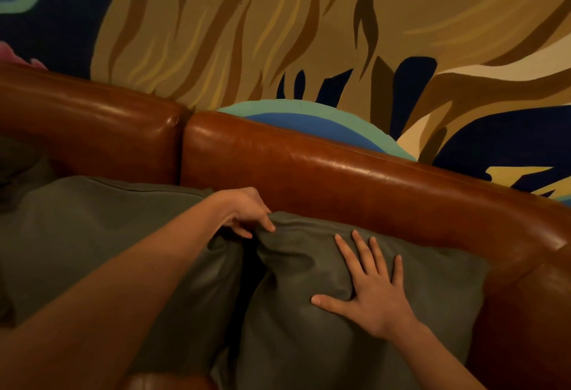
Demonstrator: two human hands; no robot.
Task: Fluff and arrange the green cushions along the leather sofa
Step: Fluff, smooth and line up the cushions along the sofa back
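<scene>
Two green cushions lean against the back of the brown leather sofa (309, 155). The right cushion (432, 297) stands in the sofa's right corner. My right hand (370, 287) lies flat on its front with the fingers spread, pressing into the fabric. My left hand (247, 210) pinches the top left corner of that same cushion. The left cushion (92, 235) sits beside it, touching it, partly hidden under my left forearm.
The sofa's right arm (531, 312) curves round close against the right cushion. A painted mural wall (278, 34) rises directly behind the sofa back. A seam (182, 142) splits the backrest into two sections. More dark fabric shows at the far left edge (18, 167).
</scene>
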